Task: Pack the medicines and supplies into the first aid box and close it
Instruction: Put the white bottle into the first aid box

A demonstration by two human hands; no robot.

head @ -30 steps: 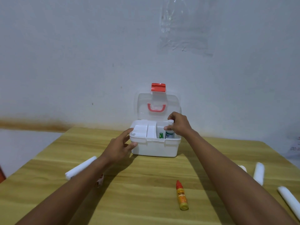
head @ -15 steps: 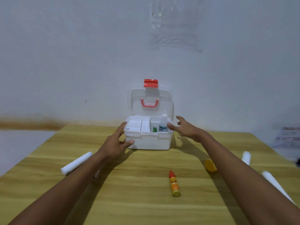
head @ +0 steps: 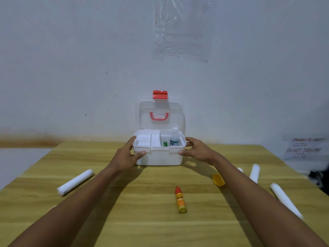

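The white first aid box stands at the table's far edge with its clear lid up and a red latch on top. Inside, a white bottle with a teal label stands upright beside a small green-marked item; a white tray fills the left half. My left hand grips the box's left side, thumb on the front. My right hand holds the right side. On the table lie a small yellow bottle with a red cap, a yellow object partly behind my right forearm, and white rolls.
The wooden table ends at the white wall right behind the box. A clear plastic sheet hangs on the wall. A paper with handwriting sits at the far right.
My right hand let go of the teal-label bottle, left it standing in the box, and came down onto the box's right side. My left hand kept its hold.
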